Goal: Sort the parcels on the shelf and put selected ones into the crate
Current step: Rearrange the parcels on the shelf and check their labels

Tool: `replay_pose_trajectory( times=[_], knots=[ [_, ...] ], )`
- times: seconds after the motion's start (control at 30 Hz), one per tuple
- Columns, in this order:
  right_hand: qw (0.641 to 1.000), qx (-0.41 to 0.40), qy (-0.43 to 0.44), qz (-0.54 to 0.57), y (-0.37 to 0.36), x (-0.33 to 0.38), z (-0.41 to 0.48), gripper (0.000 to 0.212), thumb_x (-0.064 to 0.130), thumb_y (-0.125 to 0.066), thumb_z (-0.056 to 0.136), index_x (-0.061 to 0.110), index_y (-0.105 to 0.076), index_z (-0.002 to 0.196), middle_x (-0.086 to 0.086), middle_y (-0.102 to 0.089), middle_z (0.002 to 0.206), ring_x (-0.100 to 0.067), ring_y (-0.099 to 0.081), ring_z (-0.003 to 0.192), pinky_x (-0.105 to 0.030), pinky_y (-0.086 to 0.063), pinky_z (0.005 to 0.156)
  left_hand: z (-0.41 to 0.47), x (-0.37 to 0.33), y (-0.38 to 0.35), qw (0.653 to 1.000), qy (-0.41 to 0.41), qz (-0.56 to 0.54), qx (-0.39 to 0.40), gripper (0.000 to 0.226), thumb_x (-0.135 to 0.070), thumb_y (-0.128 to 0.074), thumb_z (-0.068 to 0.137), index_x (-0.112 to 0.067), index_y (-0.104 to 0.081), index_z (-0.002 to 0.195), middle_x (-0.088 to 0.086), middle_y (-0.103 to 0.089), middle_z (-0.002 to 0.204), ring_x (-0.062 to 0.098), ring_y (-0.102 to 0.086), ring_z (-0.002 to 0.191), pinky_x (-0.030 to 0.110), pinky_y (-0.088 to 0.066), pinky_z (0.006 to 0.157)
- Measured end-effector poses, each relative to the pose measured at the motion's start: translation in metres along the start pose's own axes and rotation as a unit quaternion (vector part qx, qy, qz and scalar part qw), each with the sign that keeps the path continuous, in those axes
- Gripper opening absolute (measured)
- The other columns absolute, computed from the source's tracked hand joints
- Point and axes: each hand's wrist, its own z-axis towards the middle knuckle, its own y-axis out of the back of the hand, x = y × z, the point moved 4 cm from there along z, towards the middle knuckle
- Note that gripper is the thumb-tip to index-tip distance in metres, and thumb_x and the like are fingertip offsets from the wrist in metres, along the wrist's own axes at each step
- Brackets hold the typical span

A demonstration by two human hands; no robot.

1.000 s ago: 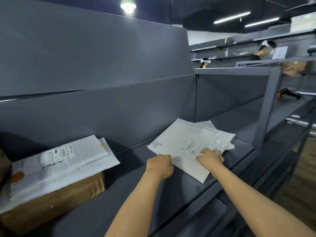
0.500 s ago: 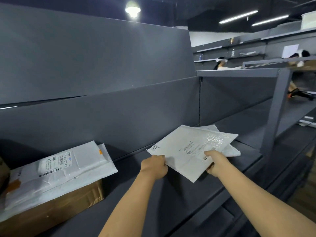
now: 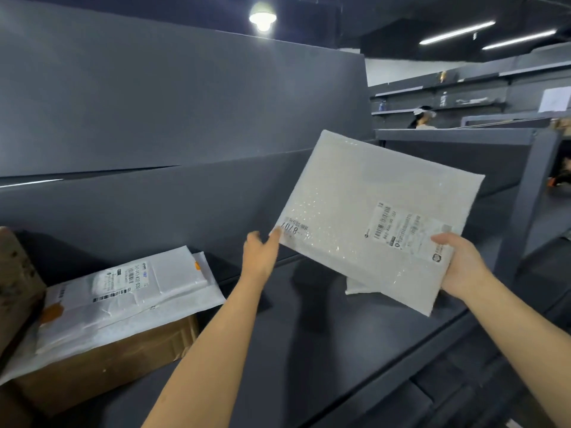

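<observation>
The white bubble mailer is held up off the shelf in the centre-right of the frame, its printed face toward the camera. Its long axis runs left to right and dips toward the lower right; the top edge leans back toward the grey back panel. The shipping label sits near the lower right corner, its print turned sideways.

The right hand grips that lower right corner, thumb on the label and fingers behind. The left hand touches the lower left corner with raised fingertips; I cannot tell whether it pinches the edge.

Just under the mailer's lower edge a second white parcel lies flat on the shelf, mostly hidden.

At lower left a closed brown cardboard box carries a flat white envelope with a thicker labelled white parcel on top. Another brown carton stands at the left frame edge.

Bare shelf lies between the box and the mailer. The shelf's front lip runs diagonally toward the lower centre; a grey upright post stands close to the right.
</observation>
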Motion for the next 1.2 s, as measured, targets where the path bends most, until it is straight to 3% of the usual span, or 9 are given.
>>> replay_pose_trajectory(
  times=[0.13, 0.33, 0.5, 0.6, 0.73, 0.9, 1.03, 1.13, 1.2],
  knots=[
    [0.995, 0.007, -0.037, -0.092, -0.008, -0.002, 0.000, 0.030, 0.015, -0.048, 0.084, 0.014, -0.065, 0.109, -0.010, -0.072, 0.097, -0.031, -0.065, 0.092, -0.042, -0.050, 0.080, 0.002, -0.002, 0.015, 0.994, 0.025, -0.092, 0.059, 0.035, -0.036, -0.055, 0.094, -0.007, -0.061, 0.113, 0.008, -0.068, 0.102, 0.020, -0.063, 0.085, 0.028, -0.049, 0.069],
    [0.989, 0.099, -0.016, -0.107, -0.032, -0.004, -0.001, 0.029, 0.010, -0.046, 0.090, 0.011, -0.063, 0.113, -0.013, -0.071, 0.103, -0.028, -0.067, 0.090, -0.041, -0.051, 0.080, -0.004, -0.003, 0.038, 0.988, 0.016, -0.132, 0.075, 0.020, -0.017, -0.060, 0.092, -0.010, -0.062, 0.111, 0.013, -0.070, 0.107, 0.032, -0.067, 0.096, 0.050, -0.055, 0.085],
    [0.980, 0.132, 0.050, -0.139, -0.050, -0.001, 0.002, 0.034, 0.008, -0.056, 0.089, 0.009, -0.059, 0.123, -0.014, -0.068, 0.115, -0.024, -0.070, 0.095, -0.036, -0.059, 0.073, -0.009, 0.004, 0.054, 0.986, 0.029, -0.148, 0.073, 0.016, -0.015, -0.060, 0.091, -0.007, -0.062, 0.105, 0.013, -0.071, 0.100, 0.028, -0.069, 0.086, 0.040, -0.056, 0.071],
    [0.978, 0.137, 0.040, -0.156, -0.062, -0.006, 0.003, 0.031, 0.011, -0.060, 0.088, 0.009, -0.060, 0.119, -0.016, -0.067, 0.114, -0.029, -0.067, 0.100, -0.044, -0.054, 0.085, -0.014, 0.008, 0.066, 0.988, 0.057, -0.140, 0.041, 0.019, -0.021, -0.061, 0.090, -0.008, -0.062, 0.104, 0.011, -0.071, 0.090, 0.028, -0.068, 0.078, 0.037, -0.055, 0.066],
    [0.971, 0.158, 0.024, -0.178, -0.091, -0.019, 0.000, 0.020, 0.010, -0.060, 0.089, 0.014, -0.063, 0.109, -0.009, -0.070, 0.103, -0.019, -0.071, 0.079, -0.035, -0.057, 0.066, -0.022, 0.012, 0.095, 0.990, 0.063, -0.127, 0.001, 0.012, -0.023, -0.059, 0.091, -0.012, -0.059, 0.097, 0.006, -0.067, 0.082, 0.024, -0.064, 0.069, 0.033, -0.053, 0.061],
    [0.962, 0.199, 0.003, -0.185, -0.144, -0.050, -0.006, 0.037, 0.012, -0.063, 0.088, 0.011, -0.058, 0.124, -0.013, -0.068, 0.114, -0.031, -0.065, 0.103, -0.044, -0.053, 0.083, -0.038, 0.022, 0.156, 0.990, 0.070, -0.102, -0.074, 0.010, -0.027, -0.061, 0.089, -0.018, -0.057, 0.092, 0.006, -0.063, 0.087, 0.023, -0.060, 0.072, 0.034, -0.048, 0.068],
    [0.941, 0.270, -0.022, -0.201, -0.195, -0.081, -0.018, 0.039, 0.013, -0.063, 0.087, 0.010, -0.057, 0.126, -0.014, -0.067, 0.118, -0.032, -0.064, 0.109, -0.051, -0.049, 0.094, -0.060, 0.032, 0.211, 0.985, 0.068, -0.072, -0.141, 0.022, -0.025, -0.060, 0.090, -0.014, -0.054, 0.107, 0.012, -0.063, 0.103, 0.028, -0.062, 0.087, 0.039, -0.051, 0.074],
    [0.926, 0.309, -0.042, -0.212, -0.230, -0.106, -0.030, 0.032, 0.014, -0.064, 0.087, 0.013, -0.059, 0.119, -0.014, -0.068, 0.115, -0.032, -0.064, 0.106, -0.050, -0.050, 0.092, -0.080, 0.039, 0.250, 0.978, 0.049, -0.038, -0.198, 0.020, -0.024, -0.057, 0.093, -0.014, -0.051, 0.110, 0.014, -0.059, 0.112, 0.029, -0.060, 0.096, 0.043, -0.050, 0.086],
    [0.916, 0.328, -0.050, -0.223, -0.251, -0.122, -0.040, 0.027, 0.013, -0.063, 0.088, 0.013, -0.060, 0.115, -0.014, -0.068, 0.113, -0.031, -0.065, 0.103, -0.047, -0.052, 0.086, -0.091, 0.042, 0.271, 0.972, 0.045, 0.000, -0.233, 0.040, -0.024, -0.058, 0.093, -0.011, -0.045, 0.129, 0.013, -0.054, 0.125, 0.029, -0.056, 0.109, 0.043, -0.048, 0.095]
  ],
)
